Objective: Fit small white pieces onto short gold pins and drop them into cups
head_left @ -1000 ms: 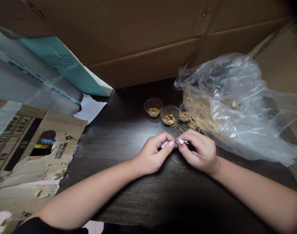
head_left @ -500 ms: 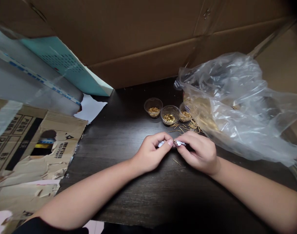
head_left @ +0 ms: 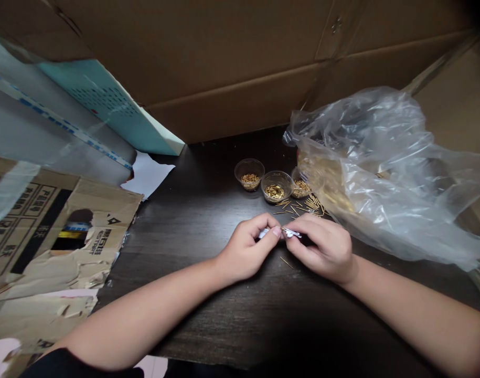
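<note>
Grasping, thumb against forefinger on both sides, the left hand and right hand each pinch something white, a tiny gold bit showing between their fingertips. Whether that is one item or two cannot be told. On their near side a lone gold pin lies on the tabletop. Work appears midway on this item; nothing is plainly finished.

At left, a torn carton carries Latin letters that seem to read "ESTART", beside Chinese characters too blurred to trust. Just beyond the hands, loose pins are scattered; beyond them stand three clear cups of small gold pieces, so plenty seems left. Far right sits a crumpled plastic bag; far left, a teal panel bears marks too small to read.
</note>
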Demonstrator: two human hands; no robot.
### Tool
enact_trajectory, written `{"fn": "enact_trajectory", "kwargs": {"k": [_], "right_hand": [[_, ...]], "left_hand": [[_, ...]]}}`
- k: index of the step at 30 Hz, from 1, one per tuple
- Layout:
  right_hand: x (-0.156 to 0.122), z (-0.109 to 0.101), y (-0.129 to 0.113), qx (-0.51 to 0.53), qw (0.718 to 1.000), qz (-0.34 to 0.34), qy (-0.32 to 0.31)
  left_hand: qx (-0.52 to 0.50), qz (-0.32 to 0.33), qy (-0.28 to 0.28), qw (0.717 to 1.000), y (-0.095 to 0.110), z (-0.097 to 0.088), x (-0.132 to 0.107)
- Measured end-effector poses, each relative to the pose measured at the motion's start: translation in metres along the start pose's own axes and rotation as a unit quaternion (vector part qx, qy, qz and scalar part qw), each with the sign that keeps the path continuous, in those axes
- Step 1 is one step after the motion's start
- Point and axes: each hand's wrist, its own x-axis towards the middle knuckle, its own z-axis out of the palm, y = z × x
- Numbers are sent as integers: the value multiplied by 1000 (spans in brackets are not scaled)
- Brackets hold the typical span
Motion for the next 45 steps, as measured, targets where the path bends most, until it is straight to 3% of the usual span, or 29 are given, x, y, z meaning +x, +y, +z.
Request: {"fn": "enact_trajectory", "kwargs": {"k": [4,9,12,16,20,26,31,36,41,45], "right_hand": [[2,0,1,6,999,20,37],[4,-2,3,5,997,54,63],[6,-2,3,16,997,55,60],[8,-2,2,39,997,47,47],[7,-3,2,52,997,51,31],[7,-1,2,66,996,62,8],[6,0,3,61,996,69,1],[6,1,4,55,996,74,-7],[3,1,3,51,996,68,-13],[2,1,3,48,997,60,-11]], "left_hand": [[-88,-7,-56,995,-9,0,-2],[-139,19,-58,988,-18,-1,1],[-146,-8,-63,987,-15,-2,3],[-116,-63,-29,991,-9,-6,6],[-88,-58,6,994,-6,-11,9],[-74,-43,14,996,-5,-12,9],[19,33,38,999,-4,-13,8],[161,166,71,970,-6,-18,8],[211,246,86,942,-8,-18,6],[224,274,86,931,-8,-18,6]]}}
